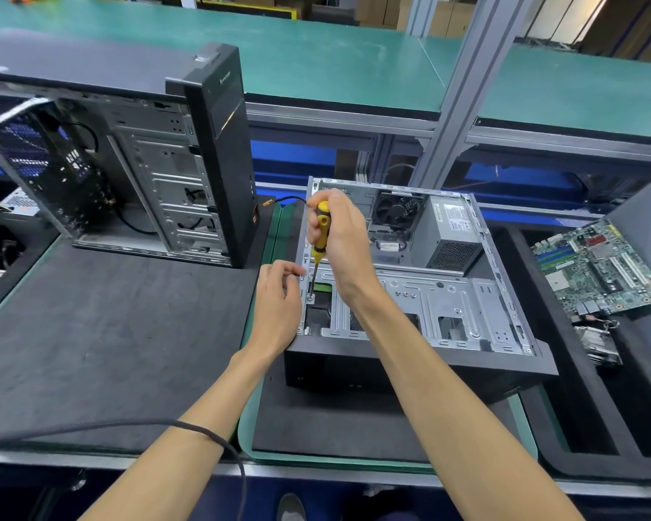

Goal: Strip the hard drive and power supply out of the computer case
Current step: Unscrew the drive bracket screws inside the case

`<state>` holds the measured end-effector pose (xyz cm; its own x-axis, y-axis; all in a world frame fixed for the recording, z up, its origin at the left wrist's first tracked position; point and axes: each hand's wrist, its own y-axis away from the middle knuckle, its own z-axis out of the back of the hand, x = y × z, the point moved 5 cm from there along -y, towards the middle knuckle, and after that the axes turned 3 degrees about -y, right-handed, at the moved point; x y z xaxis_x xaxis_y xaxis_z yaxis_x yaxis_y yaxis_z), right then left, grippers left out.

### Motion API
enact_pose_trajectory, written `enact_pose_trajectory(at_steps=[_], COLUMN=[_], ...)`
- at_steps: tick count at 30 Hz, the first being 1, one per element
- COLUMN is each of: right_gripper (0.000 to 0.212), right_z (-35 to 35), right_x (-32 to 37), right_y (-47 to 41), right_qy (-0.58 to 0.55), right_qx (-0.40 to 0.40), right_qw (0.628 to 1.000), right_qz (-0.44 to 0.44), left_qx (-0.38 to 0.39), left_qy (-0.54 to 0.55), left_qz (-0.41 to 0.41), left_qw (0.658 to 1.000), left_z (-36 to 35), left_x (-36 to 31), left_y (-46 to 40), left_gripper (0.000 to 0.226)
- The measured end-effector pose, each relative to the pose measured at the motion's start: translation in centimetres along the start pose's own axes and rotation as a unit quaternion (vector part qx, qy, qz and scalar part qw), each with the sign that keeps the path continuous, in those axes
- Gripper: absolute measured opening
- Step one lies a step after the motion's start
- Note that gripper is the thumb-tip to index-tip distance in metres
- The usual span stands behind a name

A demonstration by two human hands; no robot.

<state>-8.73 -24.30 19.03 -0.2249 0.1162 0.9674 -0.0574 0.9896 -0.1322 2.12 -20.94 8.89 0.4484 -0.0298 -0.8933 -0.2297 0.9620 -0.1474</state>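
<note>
Right hand (341, 235) is curled round the yellow-and-black handle of a screwdriver (319, 240), which I hold nearly upright with its shaft pointing down. Its tip sits on a screw (310, 297) at the left edge of the drive cage (410, 298), the bright metal bracket spanning the near half of the open case (410, 366). My left hand (280, 295) hangs just beside the case's left wall, right next to the shaft, fingers loosely bent with the tips drawn toward the thumb; I cannot tell whether they pinch anything or touch the metal.

The case lies on its side on a dark mat (335, 426) on the worktop (110, 332), open face up, its black front panel toward me. The power supply (450, 235) is still inside, a grey box with a white label in the case's far right corner, and a black fan (397, 210) sits just left of it. Under the cage, beside the screw, a strip of green shows, perhaps the hard drive's board, but too little is visible to be sure.

Left of the case and farther back, a second tower (147, 163) stands upright with its side open. Right of the case, a green motherboard (602, 268) lies in a black tray (564, 389), with a finned heatsink (594, 342) at its near edge. A thin black cable (188, 426) crosses my left forearm.
</note>
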Motion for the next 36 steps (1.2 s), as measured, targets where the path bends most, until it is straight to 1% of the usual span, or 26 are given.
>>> enact_pose_trajectory(at_steps=[4, 6, 8, 9, 11, 13, 15, 17, 19, 22, 25, 28, 31, 34, 36], right_gripper=[0.041, 0.048, 0.051, 0.051, 0.044, 0.031, 0.024, 0.023, 0.024, 0.025, 0.030, 0.038, 0.038, 0.032, 0.027], right_z=[-0.4, -0.7, -1.0, -1.0, -0.5, -0.3, -0.3, -0.1, 0.0, -0.2, 0.1, 0.2, 0.5, 1.2, 1.1], right_x=[-0.4, -0.3, -0.1, 0.0, -0.1, -0.1, -0.2, -0.3, -0.4, -0.3, -0.5, -0.8, -1.0, -1.0, -1.0], right_y=[0.3, 0.0, -0.4, -0.5, -0.7, -0.5, -0.2, 0.1, 0.3, 0.0, -0.7, -1.3, -1.4, -1.2, -0.9], right_qy=[-0.038, -0.048, -0.064, -0.073, -0.081, -0.071, -0.035, 0.000, 0.003, -0.032, -0.091, -0.114, -0.133, -0.146, -0.106], right_qx=[-0.009, 0.016, 0.063, 0.081, 0.093, 0.090, 0.074, 0.041, 0.025, 0.029, 0.013, 0.046, 0.092, 0.092, 0.081], right_qw=[0.999, 0.999, 0.996, 0.994, 0.992, 0.993, 0.997, 0.999, 0.998, 0.998, 0.996, 0.992, 0.987, 0.985, 0.991], right_qz=[-0.003, -0.008, -0.021, -0.028, -0.032, -0.021, 0.004, 0.033, 0.051, 0.050, 0.023, 0.004, -0.006, -0.008, -0.001], left_qx=[0.009, 0.007, 0.006, 0.006, 0.005, 0.004, 0.005, 0.004, -0.001, -0.003, -0.001, 0.001, 0.003, 0.003, 0.002], left_qy=[0.019, 0.020, 0.018, 0.017, 0.019, 0.019, 0.018, 0.020, 0.022, 0.022, 0.023, 0.023, 0.023, 0.029, 0.031], left_qz=[0.002, 0.002, -0.001, -0.003, -0.002, -0.002, 0.000, 0.004, 0.005, 0.005, 0.005, 0.005, 0.004, 0.003, 0.005], left_qw=[1.000, 1.000, 1.000, 1.000, 1.000, 1.000, 1.000, 1.000, 1.000, 1.000, 1.000, 1.000, 1.000, 1.000, 0.999], left_z=[-0.1, -0.1, 0.0, -0.1, -0.1, -0.1, -0.1, -0.1, 0.0, -0.1, -0.2, -0.2, -0.2, -0.2, -0.2], left_x=[0.0, 0.0, 0.0, 0.0, 0.1, 0.1, 0.2, 0.2, 0.2, 0.2, 0.3, 0.3, 0.3, 0.2, 0.2], left_y=[0.1, 0.1, 0.1, 0.1, 0.1, 0.0, 0.0, 0.0, 0.0, 0.0, 0.0, -0.1, -0.1, -0.2, -0.2], left_gripper=[0.016, 0.015, 0.014, 0.014, 0.014, 0.013, 0.014, 0.014, 0.014, 0.014, 0.014, 0.013, 0.014, 0.014, 0.014])
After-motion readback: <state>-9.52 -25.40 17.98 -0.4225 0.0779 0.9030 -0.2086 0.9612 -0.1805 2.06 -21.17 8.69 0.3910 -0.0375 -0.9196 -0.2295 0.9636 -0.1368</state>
